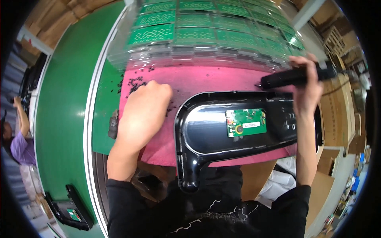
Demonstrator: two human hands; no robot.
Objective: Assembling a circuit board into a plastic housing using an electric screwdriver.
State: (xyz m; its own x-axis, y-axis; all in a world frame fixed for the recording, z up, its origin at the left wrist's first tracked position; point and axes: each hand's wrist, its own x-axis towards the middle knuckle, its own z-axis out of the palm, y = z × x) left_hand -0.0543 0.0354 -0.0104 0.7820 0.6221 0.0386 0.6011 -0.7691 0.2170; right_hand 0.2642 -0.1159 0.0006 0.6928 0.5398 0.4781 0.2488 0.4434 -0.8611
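Observation:
A glossy black plastic housing with a curved edge and a short leg lies on the pink mat in front of me. Inside it rests a green circuit board with a white label. My right hand is wrapped round a black electric screwdriver, held above the housing's far right edge, its tip pointing left. Close to a scatter of small black screws, my left hand is closed over the mat, left of the housing. Its fingertips are hidden, so anything pinched in them does not show.
Stacked clear plastic trays of green circuit boards stand behind the pink mat. A dark lump sits at the mat's left. Farther left, another black housing lies on a green surface, with a person in purple beyond.

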